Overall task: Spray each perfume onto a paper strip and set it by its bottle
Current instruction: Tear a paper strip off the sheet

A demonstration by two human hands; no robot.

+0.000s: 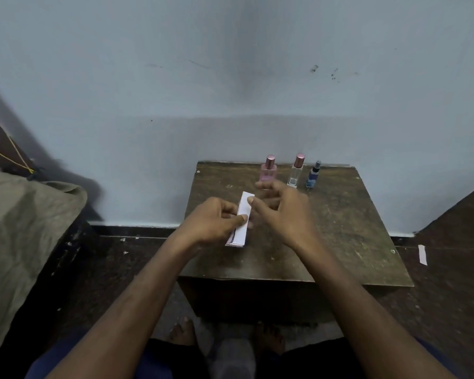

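Note:
Three perfume bottles stand in a row at the back of a dark wooden table point(340, 242): a pink bottle point(268, 170), a clear bottle point(295, 172) with a rose cap, and a small blue bottle point(313, 175). My left hand point(216, 222) holds a stack of white paper strips point(241, 222) above the table, thumb pressed on its side. My right hand point(282, 212) is blurred; its thumb rests on the top strip's far end and its other fingers are spread just in front of the pink bottle.
A pale blue wall rises behind the table. A bed with olive cloth point(19, 228) fills the left side. One loose white strip point(422, 255) lies on the dark floor to the right of the table. My bare feet point(184, 332) show below the table's front edge.

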